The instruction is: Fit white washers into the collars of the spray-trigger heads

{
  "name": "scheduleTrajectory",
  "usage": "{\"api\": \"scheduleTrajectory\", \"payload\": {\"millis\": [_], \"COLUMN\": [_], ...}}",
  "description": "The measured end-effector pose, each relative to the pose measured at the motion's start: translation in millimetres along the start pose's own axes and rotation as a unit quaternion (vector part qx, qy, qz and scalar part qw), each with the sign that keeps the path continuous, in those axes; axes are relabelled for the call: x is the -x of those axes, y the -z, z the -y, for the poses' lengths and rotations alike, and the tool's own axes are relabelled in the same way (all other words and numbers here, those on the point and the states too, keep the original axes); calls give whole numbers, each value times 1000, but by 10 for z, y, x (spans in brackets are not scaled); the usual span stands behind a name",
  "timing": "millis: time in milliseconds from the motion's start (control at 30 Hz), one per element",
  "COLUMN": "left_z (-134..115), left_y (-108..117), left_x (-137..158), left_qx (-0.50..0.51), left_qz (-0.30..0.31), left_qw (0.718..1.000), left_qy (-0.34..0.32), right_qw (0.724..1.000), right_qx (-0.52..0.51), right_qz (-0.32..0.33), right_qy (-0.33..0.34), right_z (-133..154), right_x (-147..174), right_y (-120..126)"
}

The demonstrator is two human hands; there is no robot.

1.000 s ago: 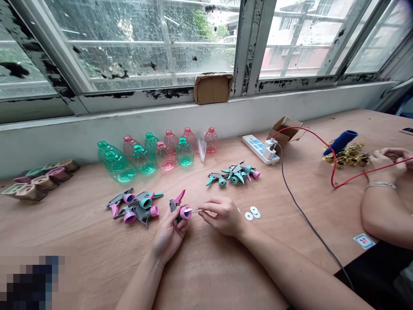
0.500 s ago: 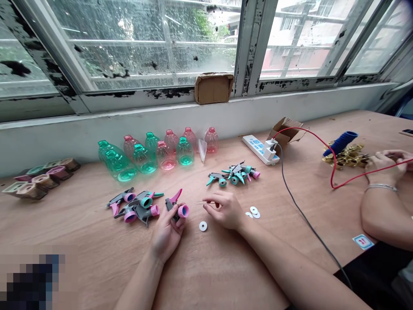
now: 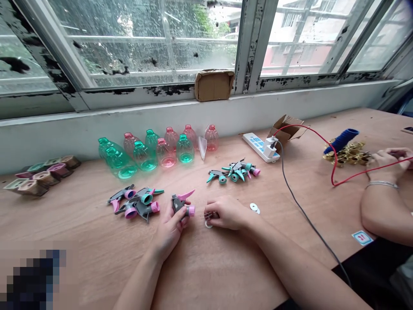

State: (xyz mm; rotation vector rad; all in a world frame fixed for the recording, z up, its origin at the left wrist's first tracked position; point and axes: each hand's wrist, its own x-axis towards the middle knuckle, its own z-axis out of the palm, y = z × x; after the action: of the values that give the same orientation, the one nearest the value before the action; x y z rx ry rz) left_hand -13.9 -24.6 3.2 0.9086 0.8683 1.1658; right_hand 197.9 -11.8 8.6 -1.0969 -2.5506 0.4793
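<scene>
My left hand (image 3: pixel 170 231) is closed around a grey spray trigger head (image 3: pixel 178 204) with a pink lever and pink collar, the collar turned to the right. My right hand (image 3: pixel 227 213) pinches thin metal tweezers (image 3: pixel 208 215), largely hidden by the fingers. A white washer (image 3: pixel 208 224) lies under those fingertips, partly covered; whether it is gripped I cannot tell. More white washers (image 3: pixel 254 207) lie right of my right hand. One pile of spray trigger heads (image 3: pixel 138 205) is left of my left hand, and another pile of trigger heads (image 3: pixel 237 170) lies beyond my right hand.
Green and pink clear bottles (image 3: pixel 166 154) stand along the wall. A power strip (image 3: pixel 258 146) with a grey cable (image 3: pixel 298 211) and red cable sits at the back right. Small plastic pots (image 3: pixel 41 178) are far left. At right, another person's hands (image 3: pixel 385 165) are near brass-coloured parts (image 3: pixel 350 153).
My right hand has lowered toward me, bringing the tweezers down to the washer. The trigger head in my left hand has shifted slightly right and turned, its collar now facing sideways.
</scene>
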Motion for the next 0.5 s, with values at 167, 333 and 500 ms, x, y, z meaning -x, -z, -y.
{"api": "scheduleTrajectory", "payload": {"millis": [167, 333, 500], "left_z": [-172, -688, -854], "left_y": [28, 299, 720], "left_x": [-12, -12, -22], "left_qx": [-139, -164, -161], "left_qz": [-25, -244, -341], "left_qw": [986, 926, 896], "left_qy": [-93, -239, -236], "right_qw": [999, 999, 983], "right_qx": [7, 47, 89], "right_qz": [25, 7, -62], "right_qy": [43, -12, -149], "right_z": [44, 27, -153], "right_x": [17, 40, 76], "right_y": [20, 112, 197]}}
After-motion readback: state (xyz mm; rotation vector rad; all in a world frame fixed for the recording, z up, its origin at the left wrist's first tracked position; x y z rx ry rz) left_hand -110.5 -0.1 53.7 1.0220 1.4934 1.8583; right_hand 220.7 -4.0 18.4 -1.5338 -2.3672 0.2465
